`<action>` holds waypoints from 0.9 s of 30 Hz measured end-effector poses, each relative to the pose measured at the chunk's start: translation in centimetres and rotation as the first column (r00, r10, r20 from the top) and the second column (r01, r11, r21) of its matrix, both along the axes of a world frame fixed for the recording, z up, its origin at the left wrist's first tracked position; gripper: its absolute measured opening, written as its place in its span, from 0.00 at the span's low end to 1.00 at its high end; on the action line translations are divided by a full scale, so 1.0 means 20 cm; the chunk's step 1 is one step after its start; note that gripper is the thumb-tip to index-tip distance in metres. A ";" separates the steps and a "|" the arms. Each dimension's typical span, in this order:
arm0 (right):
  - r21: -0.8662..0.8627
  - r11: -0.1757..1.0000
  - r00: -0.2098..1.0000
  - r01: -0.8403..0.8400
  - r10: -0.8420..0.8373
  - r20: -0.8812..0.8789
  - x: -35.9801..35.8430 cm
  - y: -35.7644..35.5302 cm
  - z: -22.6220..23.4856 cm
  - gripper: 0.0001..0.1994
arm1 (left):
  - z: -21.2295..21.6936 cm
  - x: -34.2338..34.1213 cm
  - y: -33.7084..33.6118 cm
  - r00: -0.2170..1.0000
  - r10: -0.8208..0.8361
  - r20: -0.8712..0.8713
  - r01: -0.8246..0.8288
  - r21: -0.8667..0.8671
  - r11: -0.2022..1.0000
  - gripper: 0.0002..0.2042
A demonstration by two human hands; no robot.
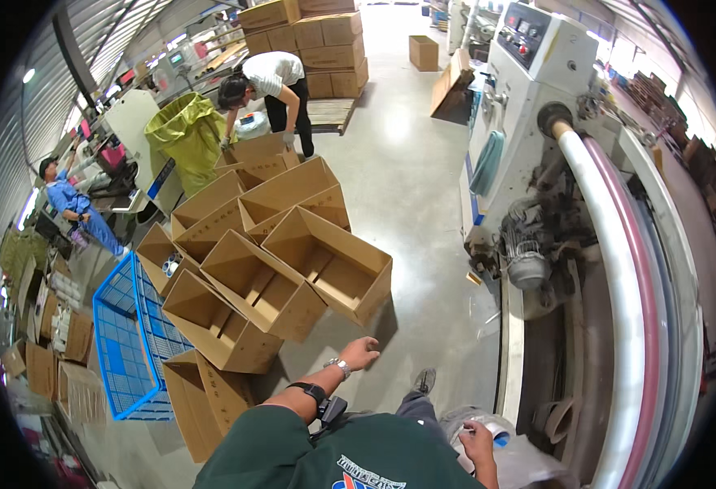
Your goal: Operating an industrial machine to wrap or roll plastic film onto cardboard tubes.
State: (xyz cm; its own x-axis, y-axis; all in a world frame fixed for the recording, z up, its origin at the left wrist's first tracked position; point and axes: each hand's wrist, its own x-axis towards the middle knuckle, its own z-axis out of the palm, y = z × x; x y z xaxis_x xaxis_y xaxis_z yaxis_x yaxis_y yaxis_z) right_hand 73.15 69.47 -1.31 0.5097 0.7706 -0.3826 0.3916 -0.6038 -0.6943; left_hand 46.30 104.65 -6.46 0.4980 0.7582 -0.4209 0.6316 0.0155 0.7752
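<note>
My left hand (361,353) reaches out in front of my body, a metal watch on its wrist. Its fingers are loosely apart and hold nothing. The nearest cardboard boxes are an open-topped one (366,287) ahead of it and another (252,346) to its left. Low on the right, my right hand (478,444) is closed on a thin translucent plastic bag (529,464). A pale roll with a blue end (501,440) shows in the bag beside the fingers.
More open boxes (293,196) stand grouped ahead, with a blue plastic crate (125,342) at their left. A co-worker (272,85) bends over the far boxes by a yellow-green bag (185,134). A large machine (529,106) with long rolls (610,244) lines the right.
</note>
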 end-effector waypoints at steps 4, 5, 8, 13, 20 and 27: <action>-0.026 0.996 0.996 -0.087 0.087 -0.014 0.34 0.41 -0.06 0.19 | -0.04 0.10 0.10 0.997 0.038 -0.070 -0.038 -0.007 0.999 0.22; -0.010 0.994 0.991 -0.110 0.109 -0.082 0.41 0.52 -0.05 0.19 | -0.08 0.07 0.11 0.989 0.070 -0.131 -0.074 -0.024 0.997 0.23; 0.025 0.990 0.971 -0.136 0.138 -0.195 0.64 0.80 -0.11 0.19 | -0.13 -0.04 0.13 0.961 0.219 -0.171 -0.238 -0.104 0.966 0.23; -0.009 0.988 0.967 -0.152 0.146 -0.209 0.92 1.19 -0.17 0.20 | -0.25 -0.19 0.16 0.838 0.419 -0.350 -0.512 -0.237 0.826 0.21; -0.109 0.989 0.978 -0.103 0.081 -0.190 1.23 1.59 -0.36 0.20 | -0.57 0.08 0.75 0.880 0.412 -0.234 -0.472 -0.513 0.717 0.25; -0.258 0.933 0.831 0.252 -0.345 -0.435 1.48 1.73 -0.49 0.17 | -0.32 0.79 2.03 0.953 0.301 -0.006 -0.295 -0.223 0.929 0.24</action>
